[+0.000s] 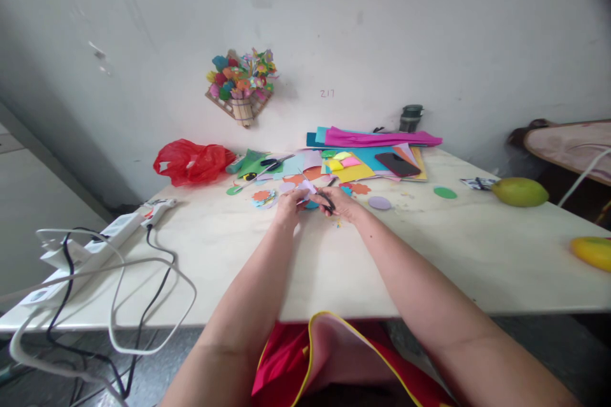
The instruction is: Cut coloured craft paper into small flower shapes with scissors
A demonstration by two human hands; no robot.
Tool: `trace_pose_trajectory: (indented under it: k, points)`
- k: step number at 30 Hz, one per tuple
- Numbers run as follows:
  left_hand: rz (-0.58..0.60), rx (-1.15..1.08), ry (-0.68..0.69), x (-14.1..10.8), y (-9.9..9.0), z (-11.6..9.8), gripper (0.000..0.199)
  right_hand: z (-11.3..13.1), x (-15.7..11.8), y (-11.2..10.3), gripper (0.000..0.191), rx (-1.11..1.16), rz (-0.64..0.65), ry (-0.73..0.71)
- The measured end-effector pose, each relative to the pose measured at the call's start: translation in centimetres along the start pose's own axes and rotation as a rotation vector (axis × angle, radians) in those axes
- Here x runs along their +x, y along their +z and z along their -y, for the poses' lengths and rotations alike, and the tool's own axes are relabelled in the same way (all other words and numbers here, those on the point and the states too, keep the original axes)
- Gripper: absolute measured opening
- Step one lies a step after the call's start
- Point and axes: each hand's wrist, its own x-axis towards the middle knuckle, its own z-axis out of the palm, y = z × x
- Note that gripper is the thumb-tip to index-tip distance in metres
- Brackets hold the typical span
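My left hand (290, 204) pinches a small piece of pale purple paper (308, 186) above the middle of the table. In my right hand (344, 203) is a pair of scissors with black handles (328, 202), whose blades lie at the paper and are partly hidden. Close by my hands lie orange scalloped paper cutouts (358, 188), a small stack of cut paper pieces (264, 198) and a pale purple paper oval (379, 202). Tiny paper scraps (338, 223) are scattered below my right hand.
Behind my hands are coloured paper sheets (367, 162), a phone (397, 164) and a second pair of scissors (272, 164). A red plastic bag (191, 162) sits at the back left. A power strip (95, 254) with cables lies left. A mango (520, 192) rests right, beside a green oval (445, 192).
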Motion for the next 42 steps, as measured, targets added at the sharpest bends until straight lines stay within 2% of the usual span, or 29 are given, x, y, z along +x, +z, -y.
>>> trace_pose_trajectory:
  k: [9, 42]
  points:
    - [-0.009, 0.001, 0.002, 0.08, -0.12, -0.03, 0.017, -0.47, 0.52, 0.11, 0.028, -0.007, -0.026, 0.002]
    - [0.044, -0.008, -0.018, 0.32, -0.25, 0.25, 0.019, 0.14, 0.2, 0.67, 0.026, -0.037, -0.074, 0.004]
